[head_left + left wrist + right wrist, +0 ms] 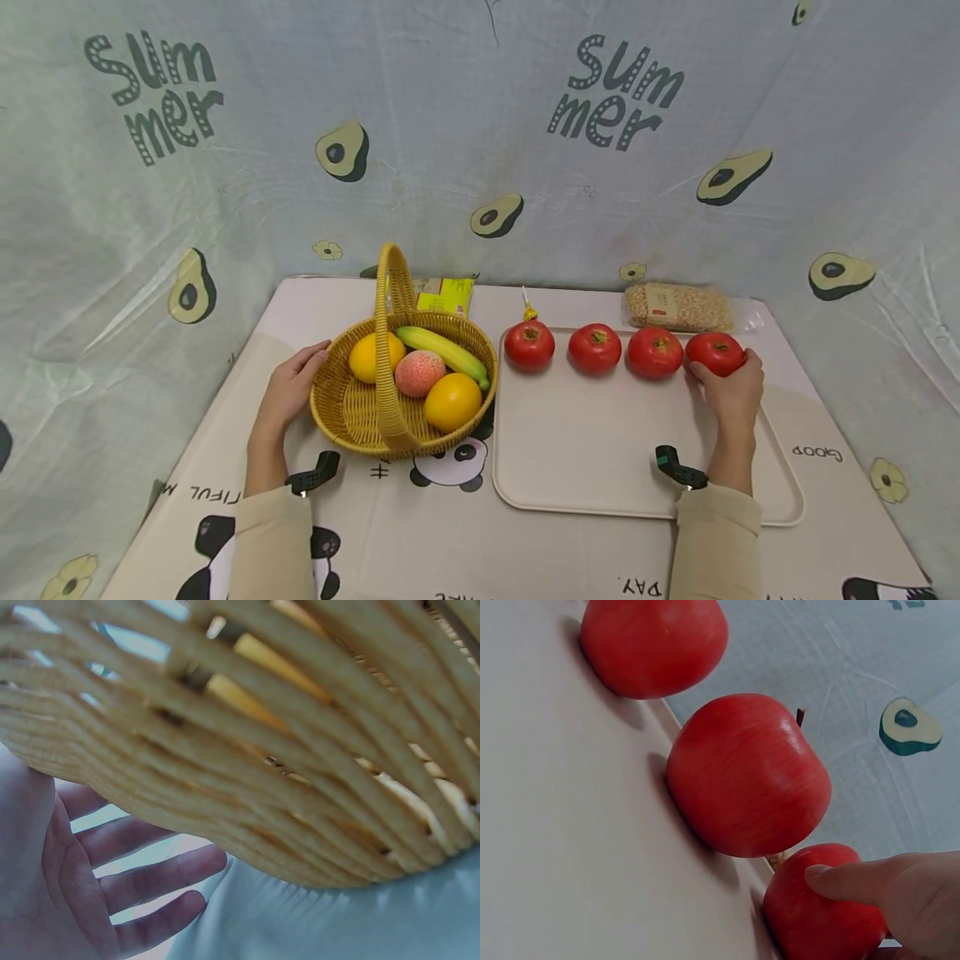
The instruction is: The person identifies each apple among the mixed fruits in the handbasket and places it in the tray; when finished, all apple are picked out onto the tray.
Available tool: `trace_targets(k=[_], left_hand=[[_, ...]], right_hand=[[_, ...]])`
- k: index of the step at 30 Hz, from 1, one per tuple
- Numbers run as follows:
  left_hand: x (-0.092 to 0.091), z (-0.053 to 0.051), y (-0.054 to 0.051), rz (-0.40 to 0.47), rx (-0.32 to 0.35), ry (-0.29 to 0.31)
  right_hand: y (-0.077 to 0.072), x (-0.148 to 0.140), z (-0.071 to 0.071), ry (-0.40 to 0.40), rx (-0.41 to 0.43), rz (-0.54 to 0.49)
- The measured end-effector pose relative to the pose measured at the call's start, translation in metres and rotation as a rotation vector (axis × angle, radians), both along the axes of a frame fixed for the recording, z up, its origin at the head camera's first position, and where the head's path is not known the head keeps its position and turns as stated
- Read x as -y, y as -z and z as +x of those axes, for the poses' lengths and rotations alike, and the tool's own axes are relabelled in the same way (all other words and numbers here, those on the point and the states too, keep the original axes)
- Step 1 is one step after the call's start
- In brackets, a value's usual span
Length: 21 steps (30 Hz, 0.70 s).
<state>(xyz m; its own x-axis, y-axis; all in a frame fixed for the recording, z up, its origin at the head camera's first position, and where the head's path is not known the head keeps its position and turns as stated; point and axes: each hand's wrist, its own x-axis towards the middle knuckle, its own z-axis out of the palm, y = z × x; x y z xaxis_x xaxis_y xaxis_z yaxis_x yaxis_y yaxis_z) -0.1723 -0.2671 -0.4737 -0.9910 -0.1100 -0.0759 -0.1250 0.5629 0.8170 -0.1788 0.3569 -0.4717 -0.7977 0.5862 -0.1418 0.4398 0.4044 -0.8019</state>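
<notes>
At the right end of a row of red fruit, my right hand [733,396] grips an apple [716,353], thumb on its near left side and fingers around its right. In the right wrist view the thumb [847,881] presses on that apple [817,922]. Three more apples [655,352] line the far edge of the beige tray [585,454]. My left hand [288,390] rests against the left side of the wicker basket [356,417]. The left wrist view shows its fingers [161,877] loosely extended beside the weave [225,795].
Inside the basket lie two orange-yellow fruits [452,402], a pink peach [420,372] and a greenish banana [444,350]. Its tall handle [386,375] arches upward. Behind stand a yellow packet [450,293], a lollipop [529,312] and a bag of grains [677,306] near the curtain.
</notes>
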Motion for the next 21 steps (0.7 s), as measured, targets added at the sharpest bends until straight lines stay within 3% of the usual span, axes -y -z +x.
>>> trace_targets(k=[12,16,21], left_hand=[[-0.001,0.0,-0.003,-0.047,-0.002,0.03],[-0.003,0.002,-0.011,-0.086,-0.03,0.013],[-0.01,0.005,-0.026,-0.109,-0.092,-0.057]], right_hand=[[-0.007,0.0,0.001,-0.006,0.005,0.021],[-0.018,0.004,0.003,0.007,-0.031,0.039],[-0.036,0.019,0.006,0.012,-0.097,0.069]])
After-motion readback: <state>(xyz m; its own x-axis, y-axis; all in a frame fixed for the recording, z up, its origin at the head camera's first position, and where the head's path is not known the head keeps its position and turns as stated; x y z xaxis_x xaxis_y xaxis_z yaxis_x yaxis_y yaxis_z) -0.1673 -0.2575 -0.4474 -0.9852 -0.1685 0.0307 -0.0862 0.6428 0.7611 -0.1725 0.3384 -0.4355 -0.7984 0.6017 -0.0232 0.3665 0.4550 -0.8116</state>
